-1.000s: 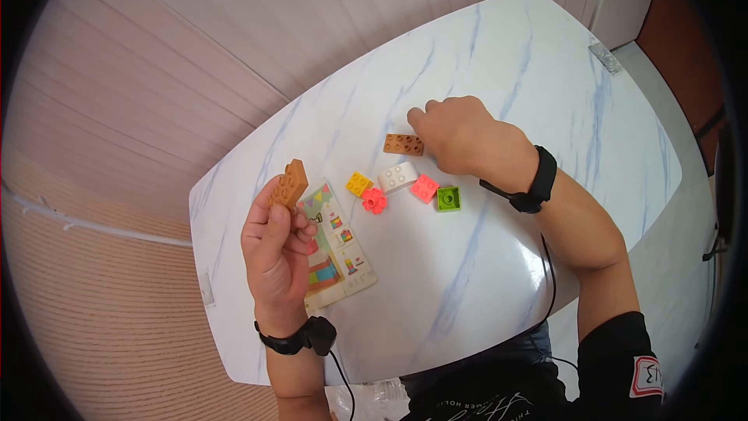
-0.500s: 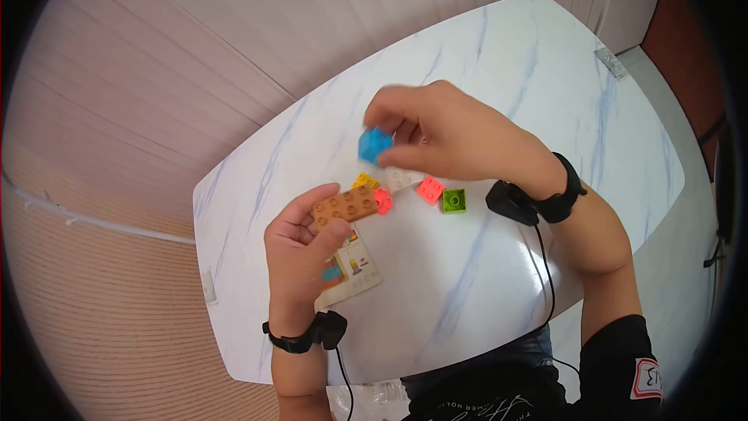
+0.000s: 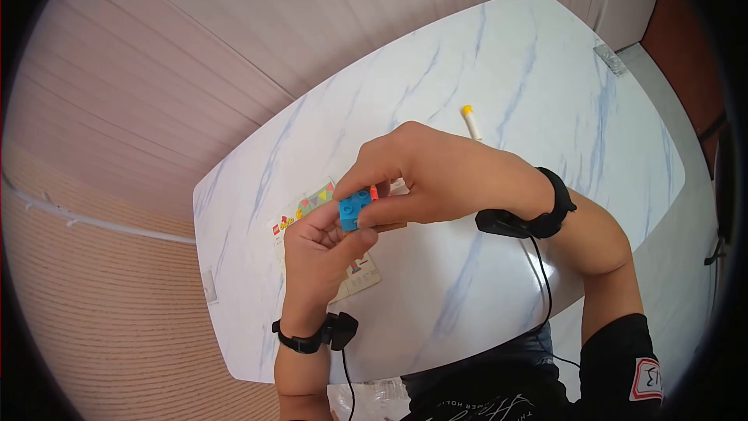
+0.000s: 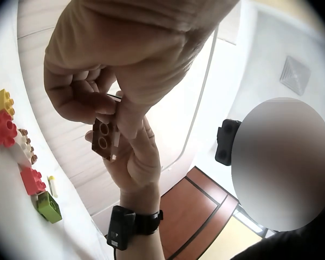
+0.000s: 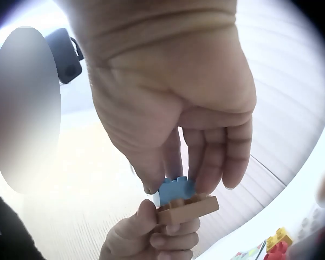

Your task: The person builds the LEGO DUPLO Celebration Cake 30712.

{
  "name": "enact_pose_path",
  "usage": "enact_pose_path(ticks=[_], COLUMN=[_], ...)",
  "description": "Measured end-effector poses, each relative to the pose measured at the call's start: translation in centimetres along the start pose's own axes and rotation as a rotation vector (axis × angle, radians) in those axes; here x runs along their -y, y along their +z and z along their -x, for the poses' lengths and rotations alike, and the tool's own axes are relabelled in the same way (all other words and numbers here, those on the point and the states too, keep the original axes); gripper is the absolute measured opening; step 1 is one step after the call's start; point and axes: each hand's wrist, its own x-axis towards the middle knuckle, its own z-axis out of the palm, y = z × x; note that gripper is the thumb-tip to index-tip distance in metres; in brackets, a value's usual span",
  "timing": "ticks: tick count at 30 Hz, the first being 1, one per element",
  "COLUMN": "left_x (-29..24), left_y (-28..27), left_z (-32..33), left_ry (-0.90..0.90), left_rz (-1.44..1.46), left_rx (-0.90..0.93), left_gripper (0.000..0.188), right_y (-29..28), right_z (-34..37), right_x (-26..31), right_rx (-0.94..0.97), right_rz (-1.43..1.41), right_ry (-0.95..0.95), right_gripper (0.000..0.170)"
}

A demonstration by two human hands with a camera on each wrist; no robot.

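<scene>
In the head view, my left hand [image 3: 319, 265] holds a brown toy building brick, mostly covered by fingers there. My right hand [image 3: 436, 175] pinches a small blue brick [image 3: 354, 206] above it. From the right wrist view, the blue brick sits over one end of the brown brick [image 5: 192, 211], its studs facing the right fingers. Left thumb and fingers grip the brown brick from below. The left wrist view shows the hollow underside of the brown brick [image 4: 103, 138]; the blue one is hidden there.
Loose pieces lie on the white marbled table [image 3: 460, 304]: a yellow brick [image 4: 4, 103], a red flower [image 4: 4, 129], a white brick [image 4: 24, 149], a pink brick [image 4: 33, 180] and a green brick [image 4: 49, 207]. A picture booklet [image 3: 358, 284] lies under the left hand. A yellow-capped white stick [image 3: 469, 118] lies farther back.
My right hand has picked up the blue brick and brought it down and left to the brown brick. My left hand has turned the brown brick and moved right to meet it.
</scene>
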Motion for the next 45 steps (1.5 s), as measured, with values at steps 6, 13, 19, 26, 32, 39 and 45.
enact_pose_path(ticks=[6, 13, 19, 26, 32, 39, 45], left_x=[0.8, 1.9, 1.5, 1.9, 2.5, 2.3, 2.2], left_y=[-0.7, -2.5, -2.0, -1.7, -1.9, -1.5, -1.2], left_z=[-0.2, -0.4, -0.3, -0.2, -0.5, -0.4, -0.1], left_ry=[-0.024, -0.029, -0.010, 0.042, 0.119, 0.164, 0.211], left_rz=[0.129, 0.364, 0.455, 0.483, 0.535, 0.405, 0.512], left_rx=[0.035, 0.135, 0.122, 0.070, 0.164, 0.098, 0.103], left_gripper=[0.032, 0.042, 0.030, 0.031, 0.033, 0.035, 0.040], right_y=[0.5, 1.6, 3.5, 3.9, 4.0, 4.2, 4.1], right_z=[-0.1, 0.1, -0.7, -1.2, -1.4, -1.5, -1.5], right_x=[-0.1, 0.4, -0.6, -1.1, -1.5, -1.7, -1.3], right_rx=[-0.087, -0.063, -0.337, -0.414, -0.472, -0.533, -0.604], right_rz=[0.015, 0.204, 0.536, 0.563, 0.659, 0.691, 0.654], right_ry=[-0.120, -0.129, -0.386, -0.440, -0.501, -0.546, -0.546], right_gripper=[0.026, 0.033, 0.031, 0.033, 0.037, 0.028, 0.029])
